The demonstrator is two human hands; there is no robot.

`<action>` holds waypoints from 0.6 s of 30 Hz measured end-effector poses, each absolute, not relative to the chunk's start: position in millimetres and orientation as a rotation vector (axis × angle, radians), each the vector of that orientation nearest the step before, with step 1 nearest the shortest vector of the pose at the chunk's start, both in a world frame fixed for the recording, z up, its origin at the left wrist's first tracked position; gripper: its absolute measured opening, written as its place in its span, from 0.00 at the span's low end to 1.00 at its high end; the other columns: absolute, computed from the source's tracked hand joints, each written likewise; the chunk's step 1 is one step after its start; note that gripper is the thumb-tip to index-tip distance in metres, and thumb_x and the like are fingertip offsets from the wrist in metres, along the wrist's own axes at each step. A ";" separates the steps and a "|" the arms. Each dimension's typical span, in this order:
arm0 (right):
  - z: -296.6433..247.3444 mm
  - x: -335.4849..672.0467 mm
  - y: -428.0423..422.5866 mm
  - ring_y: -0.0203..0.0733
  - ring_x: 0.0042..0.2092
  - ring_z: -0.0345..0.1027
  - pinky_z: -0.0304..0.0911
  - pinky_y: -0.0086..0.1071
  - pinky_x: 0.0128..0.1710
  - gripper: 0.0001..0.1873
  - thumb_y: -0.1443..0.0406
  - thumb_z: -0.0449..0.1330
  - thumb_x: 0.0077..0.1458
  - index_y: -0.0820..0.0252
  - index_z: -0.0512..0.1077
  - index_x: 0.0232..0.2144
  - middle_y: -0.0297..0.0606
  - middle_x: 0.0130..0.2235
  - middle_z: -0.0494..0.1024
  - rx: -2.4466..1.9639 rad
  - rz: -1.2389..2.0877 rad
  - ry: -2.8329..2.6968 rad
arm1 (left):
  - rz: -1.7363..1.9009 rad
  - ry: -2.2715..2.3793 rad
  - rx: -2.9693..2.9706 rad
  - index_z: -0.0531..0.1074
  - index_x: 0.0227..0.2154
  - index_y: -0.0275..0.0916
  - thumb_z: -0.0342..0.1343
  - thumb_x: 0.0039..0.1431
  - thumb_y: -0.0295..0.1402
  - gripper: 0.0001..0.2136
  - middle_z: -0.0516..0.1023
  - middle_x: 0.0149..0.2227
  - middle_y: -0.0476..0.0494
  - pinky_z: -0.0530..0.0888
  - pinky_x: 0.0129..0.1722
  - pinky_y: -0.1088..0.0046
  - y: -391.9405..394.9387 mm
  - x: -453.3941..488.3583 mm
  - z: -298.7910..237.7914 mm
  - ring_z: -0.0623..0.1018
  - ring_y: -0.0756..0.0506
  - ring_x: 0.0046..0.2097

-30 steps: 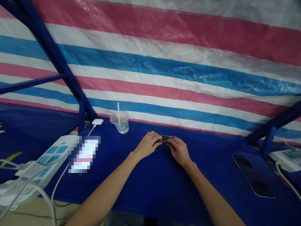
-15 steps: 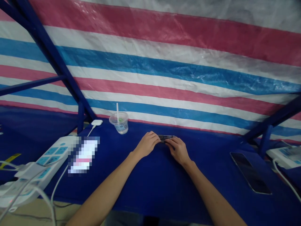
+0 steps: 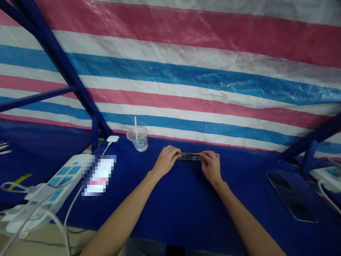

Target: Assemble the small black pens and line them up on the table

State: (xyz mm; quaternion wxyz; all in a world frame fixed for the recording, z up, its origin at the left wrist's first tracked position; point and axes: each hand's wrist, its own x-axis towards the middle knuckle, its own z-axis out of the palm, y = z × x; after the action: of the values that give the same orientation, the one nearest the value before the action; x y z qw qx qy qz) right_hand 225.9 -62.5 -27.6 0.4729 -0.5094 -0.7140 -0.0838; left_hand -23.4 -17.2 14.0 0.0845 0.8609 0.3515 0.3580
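A small bundle of dark pens point(image 3: 189, 156) lies on the blue cloth of the table point(image 3: 181, 199), near the striped tarp wall. My left hand point(image 3: 166, 160) has its fingers curled over the left end of the bundle. The bundle's right end is pinched by my right hand point(image 3: 211, 165). Both hands rest on the cloth, and the middle of the bundle shows between them.
A clear plastic cup with a straw point(image 3: 137, 138) stands left of my hands. A white power strip point(image 3: 57, 179) with cables and a blurred phone point(image 3: 98, 176) lie at the left. A dark phone point(image 3: 291, 196) lies at the right. Blue frame bars point(image 3: 61, 67) rise at both sides.
My right hand has slid to the right along the pens, so more of the bundle shows between my hands. My left hand has stayed in place.
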 end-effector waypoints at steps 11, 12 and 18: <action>-27.2 226.8 -63.3 0.44 0.41 0.70 0.57 0.42 0.44 0.11 0.68 0.57 0.68 0.54 0.79 0.43 0.39 0.40 0.80 -1.242 -0.206 -1.742 | 1.125 1.027 2.578 0.74 0.43 0.41 0.56 0.72 0.34 0.05 0.81 0.42 0.46 0.69 0.48 0.63 -16.4 -26.2 12.7 0.76 0.43 0.45; -26.9 225.3 -63.7 0.44 0.41 0.71 0.58 0.42 0.44 0.11 0.68 0.56 0.69 0.54 0.79 0.44 0.39 0.41 0.80 -1.228 -0.191 -1.768 | 1.118 1.021 2.580 0.75 0.43 0.41 0.55 0.72 0.34 0.05 0.81 0.42 0.46 0.69 0.48 0.62 -17.0 -25.4 12.6 0.76 0.43 0.45; -27.1 214.5 -65.2 0.45 0.42 0.73 0.62 0.41 0.44 0.08 0.65 0.58 0.69 0.56 0.76 0.47 0.40 0.42 0.82 -1.115 -0.060 -1.867 | 1.041 0.951 2.615 0.77 0.42 0.40 0.56 0.71 0.37 0.08 0.82 0.40 0.46 0.70 0.47 0.62 -20.7 -17.5 9.6 0.77 0.44 0.43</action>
State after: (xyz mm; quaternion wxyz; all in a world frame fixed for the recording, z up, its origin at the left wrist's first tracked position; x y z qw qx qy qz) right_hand 214.5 -65.2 -27.1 0.4646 -0.4539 -0.7600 -0.0243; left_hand -17.5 -20.7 9.6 0.0854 0.8771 0.3188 0.3490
